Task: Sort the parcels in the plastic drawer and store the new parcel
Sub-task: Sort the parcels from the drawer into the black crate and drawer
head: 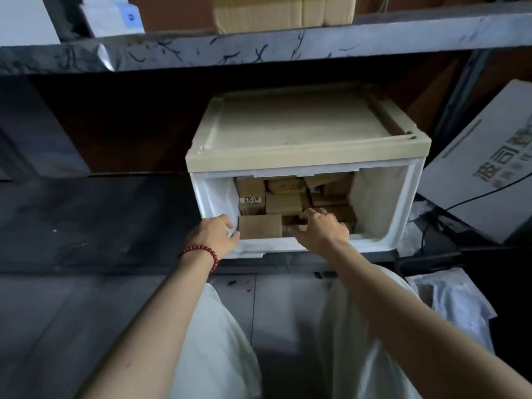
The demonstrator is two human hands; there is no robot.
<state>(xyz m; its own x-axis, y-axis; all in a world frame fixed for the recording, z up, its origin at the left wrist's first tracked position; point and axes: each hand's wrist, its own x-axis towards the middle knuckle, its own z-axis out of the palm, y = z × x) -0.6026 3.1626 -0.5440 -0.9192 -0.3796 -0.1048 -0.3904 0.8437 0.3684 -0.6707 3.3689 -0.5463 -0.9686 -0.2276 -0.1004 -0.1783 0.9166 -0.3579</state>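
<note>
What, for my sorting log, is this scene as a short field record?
drawer: open, brown parcels inside
front parcel: by the front wall, left side
left hand: at the front parcel's left edge, grip unclear
right hand: spread over parcels to its right
bracelet: red beads, left wrist

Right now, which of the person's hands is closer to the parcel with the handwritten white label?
Left. The left hand sits at the drawer front-left corner, in front of the labelled parcel; the right hand is farther right, over other parcels.
</note>
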